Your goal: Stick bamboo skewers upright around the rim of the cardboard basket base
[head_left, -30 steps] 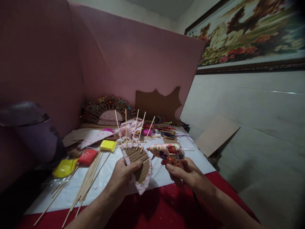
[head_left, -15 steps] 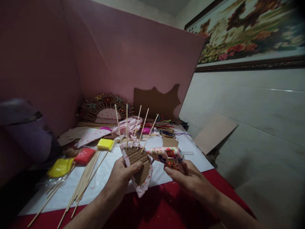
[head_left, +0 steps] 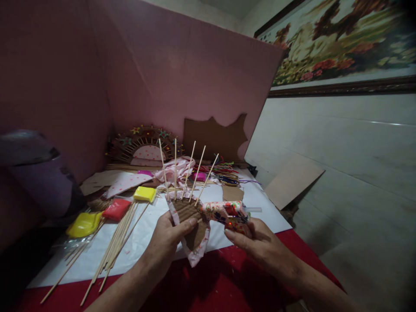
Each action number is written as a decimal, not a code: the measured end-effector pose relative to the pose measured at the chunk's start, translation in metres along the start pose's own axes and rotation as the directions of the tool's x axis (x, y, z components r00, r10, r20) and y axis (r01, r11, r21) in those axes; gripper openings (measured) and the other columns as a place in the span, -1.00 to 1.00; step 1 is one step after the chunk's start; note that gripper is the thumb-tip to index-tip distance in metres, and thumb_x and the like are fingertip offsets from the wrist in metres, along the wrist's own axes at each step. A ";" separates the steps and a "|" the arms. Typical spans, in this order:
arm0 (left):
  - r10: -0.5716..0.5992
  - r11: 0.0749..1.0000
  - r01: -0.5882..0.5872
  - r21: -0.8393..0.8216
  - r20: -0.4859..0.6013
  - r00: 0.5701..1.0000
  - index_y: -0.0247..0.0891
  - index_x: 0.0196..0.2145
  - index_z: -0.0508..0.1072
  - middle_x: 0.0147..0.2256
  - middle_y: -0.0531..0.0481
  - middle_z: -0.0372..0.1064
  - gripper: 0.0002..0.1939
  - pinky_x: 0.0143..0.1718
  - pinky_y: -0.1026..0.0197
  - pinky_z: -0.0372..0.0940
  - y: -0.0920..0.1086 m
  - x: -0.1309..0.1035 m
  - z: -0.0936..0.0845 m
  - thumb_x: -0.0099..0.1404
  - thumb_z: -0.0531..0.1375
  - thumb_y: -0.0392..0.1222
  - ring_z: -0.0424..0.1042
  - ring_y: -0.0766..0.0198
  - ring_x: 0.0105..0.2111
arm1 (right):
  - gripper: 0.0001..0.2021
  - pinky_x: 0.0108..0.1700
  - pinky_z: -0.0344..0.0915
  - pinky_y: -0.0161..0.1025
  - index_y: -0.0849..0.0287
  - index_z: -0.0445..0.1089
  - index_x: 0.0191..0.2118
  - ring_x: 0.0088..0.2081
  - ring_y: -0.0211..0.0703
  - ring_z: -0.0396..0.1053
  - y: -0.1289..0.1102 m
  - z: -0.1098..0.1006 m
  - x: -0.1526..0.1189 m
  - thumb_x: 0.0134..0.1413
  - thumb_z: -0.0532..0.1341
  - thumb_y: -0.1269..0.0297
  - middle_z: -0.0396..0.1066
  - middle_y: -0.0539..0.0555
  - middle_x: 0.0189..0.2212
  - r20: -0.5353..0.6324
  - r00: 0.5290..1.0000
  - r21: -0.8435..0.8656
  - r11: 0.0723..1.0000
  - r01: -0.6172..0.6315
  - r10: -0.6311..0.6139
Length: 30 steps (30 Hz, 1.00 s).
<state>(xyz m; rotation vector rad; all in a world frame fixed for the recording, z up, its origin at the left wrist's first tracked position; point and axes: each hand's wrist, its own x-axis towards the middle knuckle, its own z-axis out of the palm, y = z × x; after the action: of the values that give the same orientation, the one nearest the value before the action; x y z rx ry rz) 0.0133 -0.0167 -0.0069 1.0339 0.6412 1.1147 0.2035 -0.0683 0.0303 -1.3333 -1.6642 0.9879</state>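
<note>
L hand (head_left: pixel 169 236) pinches the cardboard piece (head_left: pixel 191 223) w/ skewers (head_left: pixel 191 171) fanning up & away; R hand (head_left: pixel 256 242), closed round the glue gun (head_left: pixel 225 212), points its nozzle left at the cardboard's right edge.

Loose skewers (head_left: pixel 120 238), yellow scoop (head_left: pixel 83 223), red packet (head_left: pixel 116 209) (all lying on white paper (head_left: pixel 143 247)).

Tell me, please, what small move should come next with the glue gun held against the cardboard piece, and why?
Probably squeeze a little glue at the base of the rightmost skewer. The right hand holds the glue gun with its nozzle at the edge of the cardboard piece, which the left hand grips, and five skewers stand fanned from that edge.
</note>
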 end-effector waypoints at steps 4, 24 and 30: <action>-0.015 1.000 0.015 -0.008 -0.010 1.000 -0.32 -0.25 0.45 -0.33 -0.10 0.49 -0.78 -0.24 0.13 0.28 0.000 -0.001 0.000 0.07 0.22 -0.30 0.43 0.17 -0.35 | -0.73 -0.49 0.06 -0.34 0.22 0.27 -0.50 -0.53 -0.30 0.05 0.000 0.000 -0.003 -0.03 0.15 0.09 0.10 -0.06 -0.60 -0.032 0.999 -0.022 1.000 -0.020 0.019; 0.015 0.999 -0.014 0.030 -0.033 0.999 -0.31 -0.24 0.46 -0.31 -0.11 0.48 -0.76 -0.22 0.11 0.26 -0.001 0.000 0.002 0.07 0.22 -0.29 0.42 0.14 -0.32 | -0.73 -0.50 0.08 -0.35 0.21 0.27 -0.50 -0.53 -0.29 0.07 -0.001 -0.004 -0.008 -0.03 0.15 0.08 0.09 -0.05 -0.61 -0.046 0.999 -0.043 0.999 -0.032 0.030; -0.014 1.000 0.014 0.009 -0.010 1.000 -0.30 -0.24 0.46 -0.31 -0.11 0.49 -0.76 -0.22 0.11 0.27 -0.001 -0.001 0.003 0.06 0.22 -0.28 0.43 0.13 -0.33 | -0.71 -0.49 0.10 -0.34 0.22 0.30 -0.48 -0.52 -0.28 0.11 -0.004 -0.003 -0.006 -0.03 0.14 0.05 0.14 -0.04 -0.61 -0.018 1.000 -0.029 0.999 -0.015 0.014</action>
<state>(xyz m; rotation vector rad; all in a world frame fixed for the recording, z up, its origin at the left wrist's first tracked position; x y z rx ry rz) 0.0159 -0.0189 -0.0063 1.0307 0.6614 1.1066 0.2058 -0.0741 0.0344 -1.3710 -1.6632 0.9605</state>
